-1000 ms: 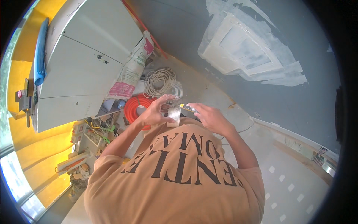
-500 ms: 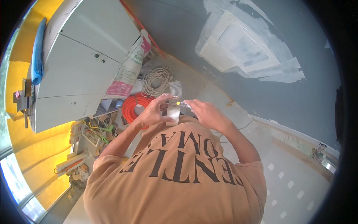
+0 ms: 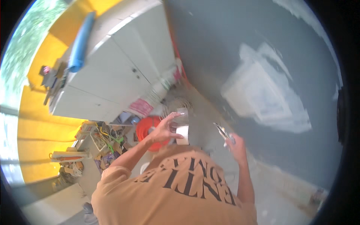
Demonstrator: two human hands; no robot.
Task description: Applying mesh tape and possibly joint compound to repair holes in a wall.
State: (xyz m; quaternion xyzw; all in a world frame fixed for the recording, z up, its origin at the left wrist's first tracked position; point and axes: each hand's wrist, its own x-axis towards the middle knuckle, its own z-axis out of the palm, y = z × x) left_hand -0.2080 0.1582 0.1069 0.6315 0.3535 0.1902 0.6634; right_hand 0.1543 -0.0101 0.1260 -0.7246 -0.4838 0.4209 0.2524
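Gripping a white ribbed band (image 3: 183, 135) between thumb and fingers, the left hand (image 3: 164, 129) has it at its right side; the right hand (image 3: 237, 147), clasped around a slim metallic tool (image 3: 222, 131) pointing up-left, stays clear of the band.

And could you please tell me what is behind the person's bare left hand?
Behind the bare left hand, parts of a thick red-orange coil and a round beige cable coil show; what the hand covers cannot be seen.

Bright daylight from left, motion blur, dark fisheye edges
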